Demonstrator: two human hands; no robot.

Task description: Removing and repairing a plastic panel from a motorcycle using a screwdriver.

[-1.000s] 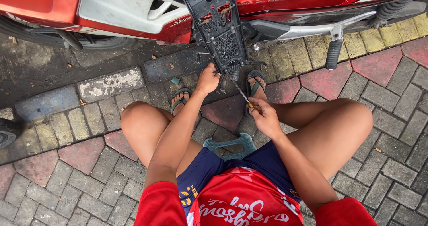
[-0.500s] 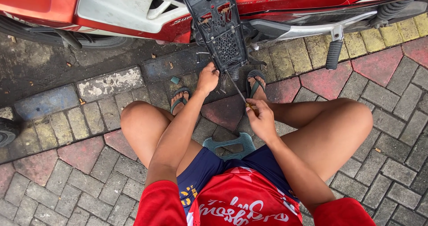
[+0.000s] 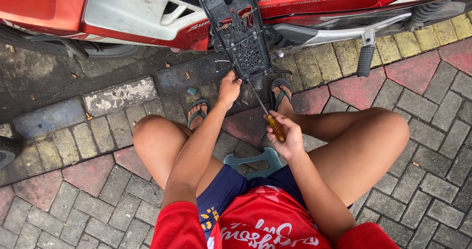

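Right hand (image 3: 290, 137) closed around a screwdriver (image 3: 269, 115) by its amber handle, shaft angled up toward the lower tip of the black plastic motorcycle panel (image 3: 241, 37). Left hand (image 3: 229, 89) touches that panel's bottom edge, fingers curled; whether it actually grips is unclear from this angle. Below the panel: flip-flops (image 3: 197, 111) on brick paving (image 3: 427, 106), and a teal low stool (image 3: 253, 159) under the person.
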